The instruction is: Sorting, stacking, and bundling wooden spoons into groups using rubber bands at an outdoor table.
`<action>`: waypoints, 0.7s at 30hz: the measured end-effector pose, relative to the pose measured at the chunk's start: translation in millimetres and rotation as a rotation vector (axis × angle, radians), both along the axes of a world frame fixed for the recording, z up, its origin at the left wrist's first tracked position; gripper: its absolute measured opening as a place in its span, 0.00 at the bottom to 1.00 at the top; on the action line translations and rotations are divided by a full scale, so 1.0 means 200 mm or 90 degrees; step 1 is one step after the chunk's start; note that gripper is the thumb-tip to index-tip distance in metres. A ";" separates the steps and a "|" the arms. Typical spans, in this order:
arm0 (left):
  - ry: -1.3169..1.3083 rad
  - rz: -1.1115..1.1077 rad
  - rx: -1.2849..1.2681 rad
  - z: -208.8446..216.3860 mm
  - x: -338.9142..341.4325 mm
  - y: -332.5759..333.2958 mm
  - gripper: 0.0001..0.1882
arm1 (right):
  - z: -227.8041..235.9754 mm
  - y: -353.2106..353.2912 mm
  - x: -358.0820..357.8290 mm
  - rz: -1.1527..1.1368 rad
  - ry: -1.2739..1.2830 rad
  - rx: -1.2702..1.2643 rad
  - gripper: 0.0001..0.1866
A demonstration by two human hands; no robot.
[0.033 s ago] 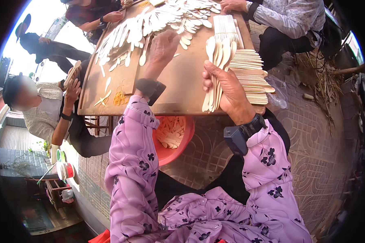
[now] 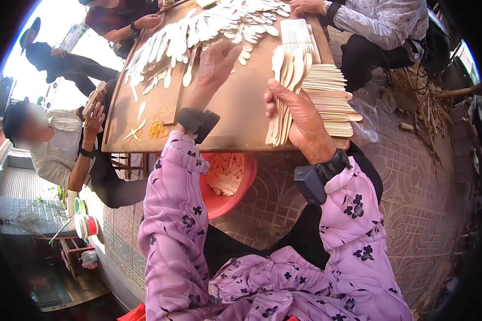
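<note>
My right hand point(image 2: 302, 115) is closed around a bundle of wooden spoons point(image 2: 291, 72), held at the table's near right edge with their wide ends away from me. My left hand point(image 2: 215, 67) hovers over the near side of a spread pile of loose wooden spoons point(image 2: 190, 37). Its fingers are bent and pressed together, with the tips turned down and partly hidden, so whatever they may hold does not show. A single spoon point(image 2: 189, 69) lies just left of that hand.
Stacked wooden cutlery point(image 2: 329, 101) lines the right edge of the brown table point(image 2: 241, 117). Yellow rubber bands point(image 2: 158, 129) lie at the near left. Below the edge stands a red basin point(image 2: 225, 200) of wooden pieces. Other people sit around; one person's hand point(image 2: 93, 115) holds wooden pieces.
My left hand has shifted very slightly to the right over the pile. My right hand still grips the spoons, almost in place.
</note>
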State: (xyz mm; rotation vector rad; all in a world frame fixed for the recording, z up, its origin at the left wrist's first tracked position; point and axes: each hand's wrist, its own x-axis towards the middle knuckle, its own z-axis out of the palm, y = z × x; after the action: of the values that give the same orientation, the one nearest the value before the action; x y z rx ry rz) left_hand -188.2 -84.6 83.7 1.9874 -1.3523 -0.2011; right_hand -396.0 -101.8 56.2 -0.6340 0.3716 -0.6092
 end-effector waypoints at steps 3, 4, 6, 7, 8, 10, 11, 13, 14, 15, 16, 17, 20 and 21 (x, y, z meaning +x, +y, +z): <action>0.383 -0.198 -0.096 0.10 -0.15 0.14 0.23 | 0.01 0.01 0.02 -0.032 -0.049 -0.104 0.11; 0.481 -0.242 -0.115 0.16 -0.21 0.20 0.27 | 0.05 0.02 0.03 -0.027 -0.044 -0.161 0.10; 0.474 -0.272 -0.135 0.21 -0.33 0.28 0.30 | 0.09 0.05 0.04 -0.032 -0.041 -0.216 0.11; 0.468 -0.314 -0.155 0.24 -0.38 0.30 0.33 | 0.11 0.07 0.04 -0.047 -0.036 -0.276 0.12; 0.412 -0.293 -0.148 0.26 -0.40 0.33 0.36 | 0.12 0.09 0.04 -0.053 -0.084 -0.265 0.13; 0.269 -0.267 -0.180 0.27 -0.43 0.34 0.34 | 0.07 0.08 0.06 -0.049 -0.062 -0.315 0.13; 0.132 -0.241 -0.206 0.27 -0.45 0.34 0.33 | 0.04 0.07 0.07 -0.049 -0.036 -0.363 0.14; 0.149 -0.230 -0.211 0.26 -0.46 0.35 0.31 | 0.01 0.06 0.08 -0.042 -0.033 -0.388 0.13; 0.219 -0.188 -0.178 0.25 -0.46 0.36 0.30 | -0.02 0.05 0.09 -0.024 -0.027 -0.404 0.12; 0.290 -0.146 -0.145 0.23 -0.46 0.37 0.29 | -0.04 0.04 0.10 -0.005 -0.019 -0.419 0.12; 0.288 -0.142 -0.148 0.20 -0.46 0.38 0.29 | -0.04 0.05 0.10 -0.001 -0.021 -0.421 0.12; 0.256 -0.146 -0.153 0.16 -0.45 0.38 0.29 | -0.04 0.06 0.10 -0.008 -0.019 -0.424 0.11; 0.186 -0.151 -0.199 0.07 -0.46 0.38 0.30 | -0.11 0.05 0.11 -0.007 -0.013 -0.432 0.10; 0.144 -0.151 -0.238 0.04 -0.46 0.38 0.31 | -0.14 0.04 0.12 0.002 -0.016 -0.435 0.10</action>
State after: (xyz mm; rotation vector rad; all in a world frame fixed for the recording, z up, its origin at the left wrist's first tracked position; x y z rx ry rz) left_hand -280.4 -8.8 92.4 1.4521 -1.3620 -0.2536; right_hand -372.4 -93.7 28.5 -1.2784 0.1294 -0.7425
